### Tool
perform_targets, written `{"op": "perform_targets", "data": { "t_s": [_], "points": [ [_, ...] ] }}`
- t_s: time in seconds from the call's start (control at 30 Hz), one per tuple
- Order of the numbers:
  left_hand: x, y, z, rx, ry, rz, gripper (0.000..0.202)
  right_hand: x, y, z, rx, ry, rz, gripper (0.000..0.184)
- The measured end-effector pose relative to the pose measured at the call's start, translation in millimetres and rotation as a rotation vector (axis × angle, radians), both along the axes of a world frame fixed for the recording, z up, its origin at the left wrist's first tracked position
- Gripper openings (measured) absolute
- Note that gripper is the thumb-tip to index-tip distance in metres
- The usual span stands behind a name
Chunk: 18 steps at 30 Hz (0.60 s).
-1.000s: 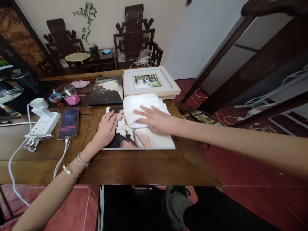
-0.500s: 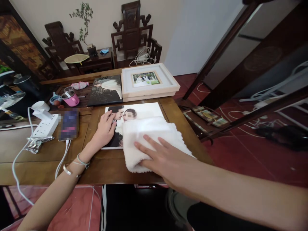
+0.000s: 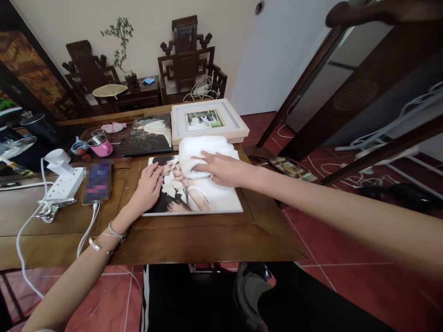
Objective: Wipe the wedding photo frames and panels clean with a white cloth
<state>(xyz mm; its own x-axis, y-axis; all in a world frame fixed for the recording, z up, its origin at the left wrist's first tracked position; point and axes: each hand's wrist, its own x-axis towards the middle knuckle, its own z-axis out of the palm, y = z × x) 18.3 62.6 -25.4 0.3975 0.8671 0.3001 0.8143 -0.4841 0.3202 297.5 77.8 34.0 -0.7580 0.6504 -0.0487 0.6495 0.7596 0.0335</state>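
Observation:
A white-edged photo panel with a picture of a couple lies flat on the wooden table. On its left part rests my left hand, fingers stretched out and lying on the picture. My right hand holds a folded, fluffy white towel against the panel's upper right part. Its fingers lie on top of the towel, and the thumb is near the lower fold. The towel hides the panel's top right corner and touches or nearly touches the pale frame behind.
Behind the panel are a pale wooden frame and a dark photo panel. To the left lie a pink mug, a phone on a charging cable, and a white power strip. The table's right edge is close.
My right hand has pushed the towel up and away across the panel, uncovering its lower right part. My left hand stays on the panel's left part. The view has shifted slightly.

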Motion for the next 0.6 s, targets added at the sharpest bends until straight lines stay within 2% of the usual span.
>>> {"op": "perform_targets", "data": {
  "t_s": [0.1,0.23,0.33,0.43,0.5,0.6],
  "points": [
    [-0.2,0.6,-0.6,-0.001,-0.005,0.000,0.044,-7.4,-5.8,0.2,0.032,-0.026,-0.053,0.067],
    [-0.9,1.9,-3.6,0.002,-0.022,0.013,0.044,-27.8,-50.6,6.4,-0.045,-0.033,-0.100,0.058],
    [-2.2,2.1,-5.4,0.001,-0.032,0.011,0.044,-42.1,-91.7,12.8,-0.139,-0.045,-0.023,0.060],
    [-2.9,1.4,-5.0,-0.007,-0.053,0.009,0.044,-47.7,-116.6,15.2,-0.226,-0.056,0.055,0.061],
    [-2.6,0.5,-3.5,-0.019,-0.058,0.014,0.045,-45.6,-118.4,14.1,-0.221,-0.035,0.080,0.060],
    [-1.8,-1.0,-0.5,-0.050,-0.041,0.022,0.047,-35.0,-100.0,10.0,-0.151,0.007,0.079,0.063]
  ]
}}
